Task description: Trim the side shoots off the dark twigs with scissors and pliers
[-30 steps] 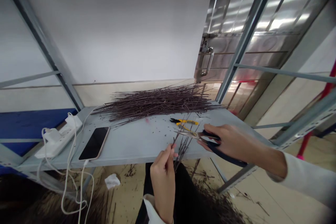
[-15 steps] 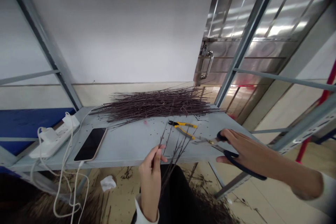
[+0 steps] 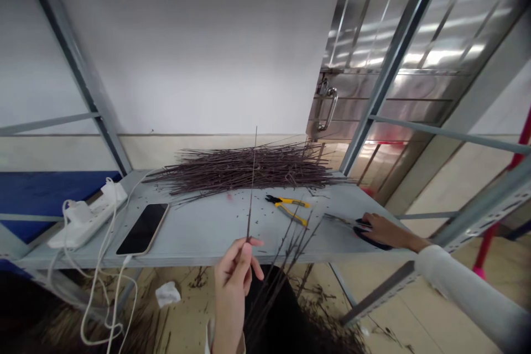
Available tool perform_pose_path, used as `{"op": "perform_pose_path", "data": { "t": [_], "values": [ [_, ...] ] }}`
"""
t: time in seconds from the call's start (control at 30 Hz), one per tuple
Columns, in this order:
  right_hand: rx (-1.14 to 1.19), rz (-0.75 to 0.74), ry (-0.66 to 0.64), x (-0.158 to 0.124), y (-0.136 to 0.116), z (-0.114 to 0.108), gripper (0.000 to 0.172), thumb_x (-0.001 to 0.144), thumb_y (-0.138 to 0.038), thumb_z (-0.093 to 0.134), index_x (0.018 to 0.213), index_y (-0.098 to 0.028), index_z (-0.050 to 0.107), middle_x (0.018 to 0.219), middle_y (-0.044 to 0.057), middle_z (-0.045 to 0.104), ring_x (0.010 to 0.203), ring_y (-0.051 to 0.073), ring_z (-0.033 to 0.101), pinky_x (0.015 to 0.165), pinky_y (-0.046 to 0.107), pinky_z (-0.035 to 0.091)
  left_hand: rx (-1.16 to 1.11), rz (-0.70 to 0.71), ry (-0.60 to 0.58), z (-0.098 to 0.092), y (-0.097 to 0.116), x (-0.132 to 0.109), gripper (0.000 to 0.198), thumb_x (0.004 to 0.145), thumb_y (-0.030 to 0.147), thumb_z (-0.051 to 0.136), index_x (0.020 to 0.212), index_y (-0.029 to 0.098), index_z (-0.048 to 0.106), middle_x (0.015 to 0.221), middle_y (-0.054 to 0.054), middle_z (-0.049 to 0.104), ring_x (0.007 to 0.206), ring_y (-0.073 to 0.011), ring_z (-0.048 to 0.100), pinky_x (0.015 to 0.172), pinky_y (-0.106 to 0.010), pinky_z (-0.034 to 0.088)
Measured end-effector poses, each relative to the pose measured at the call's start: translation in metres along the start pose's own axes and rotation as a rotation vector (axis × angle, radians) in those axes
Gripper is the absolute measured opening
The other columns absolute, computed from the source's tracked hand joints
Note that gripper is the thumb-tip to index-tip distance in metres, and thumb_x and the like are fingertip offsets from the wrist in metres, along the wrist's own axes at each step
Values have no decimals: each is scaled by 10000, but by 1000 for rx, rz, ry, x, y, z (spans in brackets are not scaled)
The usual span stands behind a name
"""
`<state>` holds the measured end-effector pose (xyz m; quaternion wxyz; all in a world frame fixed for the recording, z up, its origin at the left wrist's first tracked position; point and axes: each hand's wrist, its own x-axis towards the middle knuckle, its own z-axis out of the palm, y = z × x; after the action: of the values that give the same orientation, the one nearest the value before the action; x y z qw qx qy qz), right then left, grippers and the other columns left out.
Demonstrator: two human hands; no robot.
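My left hand pinches a long thin dark twig and holds it upright before the grey shelf. A small bunch of branched twigs leans against the shelf's front edge beside that hand. My right hand lies on the shelf at the right, fingers on the dark handles of the scissors, whose blades rest flat on the surface. A big pile of dark twigs lies along the back of the shelf.
Yellow-handled pliers lie in front of the pile. A phone and a white power strip with cables sit at the left. Metal frame posts flank the shelf. Twig cuttings and a crumpled tissue litter the floor.
My right hand moved right and lowered the scissors onto the shelf. My left hand shifted left and raised a single twig upright, leaving the small bunch leaning at the shelf edge.
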<state>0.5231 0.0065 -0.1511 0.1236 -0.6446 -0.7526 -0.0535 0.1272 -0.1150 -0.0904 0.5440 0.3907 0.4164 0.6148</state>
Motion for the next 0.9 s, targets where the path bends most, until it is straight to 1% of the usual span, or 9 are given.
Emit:
{"op": "perform_pose_path", "data": {
  "t": [0.1,0.2,0.3,0.4,0.5,0.6,0.67,0.77,0.9],
  "values": [
    [59,4,-51,9,-3,10,114,691,-334,565,686,-231,516,729,83,629,711,273,639,671,358,490,3,-11,3,-1,1,0,393,774,525,630,824,136,665,462,32,527,359,-17,173,377,-192,82],
    [96,23,-31,19,-10,19,148,722,-379,515,727,-233,540,798,97,619,788,305,622,753,435,486,6,-15,12,-1,1,1,390,776,522,628,813,135,667,460,26,540,353,-12,175,373,-189,82],
    [144,-10,15,32,-27,26,212,779,-396,453,845,-228,563,928,121,606,935,324,588,854,491,455,-9,-25,2,0,1,2,403,764,533,637,810,134,668,455,27,543,346,-9,171,369,-184,82],
    [224,-102,21,48,-50,34,271,824,-411,443,989,-225,550,1055,116,598,1068,286,548,960,455,416,-12,-29,2,1,2,2,419,749,550,642,791,133,669,438,24,543,334,-10,178,362,-183,80],
    [296,-124,37,67,-67,45,423,841,-435,461,1196,-205,459,1219,135,549,1157,262,509,999,421,403,-20,-37,28,-1,4,2,429,729,562,658,781,136,672,429,19,554,321,-5,174,358,-180,71],
    [342,-50,55,86,-73,55,545,889,-427,391,1355,-163,290,1282,179,511,1105,253,559,925,417,466,-37,-42,38,-4,7,1,432,723,567,664,771,138,671,429,18,557,325,-1,169,362,-180,66],
    [354,-7,37,94,-76,60,500,922,-405,319,1357,-157,309,1235,184,556,1044,248,602,861,411,502,-47,-40,36,-7,10,-1,429,731,562,662,770,135,670,430,19,549,334,-2,167,366,-184,67],
    [340,-28,-41,97,-83,64,443,906,-434,376,1261,-188,474,1160,147,623,1023,250,625,838,392,515,-67,-40,40,-10,14,-4,413,743,543,661,766,130,668,431,19,541,343,-2,156,376,-196,65],
    [253,-134,-158,96,-103,65,637,720,-543,615,1221,-157,540,1192,145,615,1061,267,609,892,369,488,-64,-48,25,-9,19,-8,385,759,520,649,744,135,659,418,20,525,343,-9,148,383,-208,58]
  ]
}}
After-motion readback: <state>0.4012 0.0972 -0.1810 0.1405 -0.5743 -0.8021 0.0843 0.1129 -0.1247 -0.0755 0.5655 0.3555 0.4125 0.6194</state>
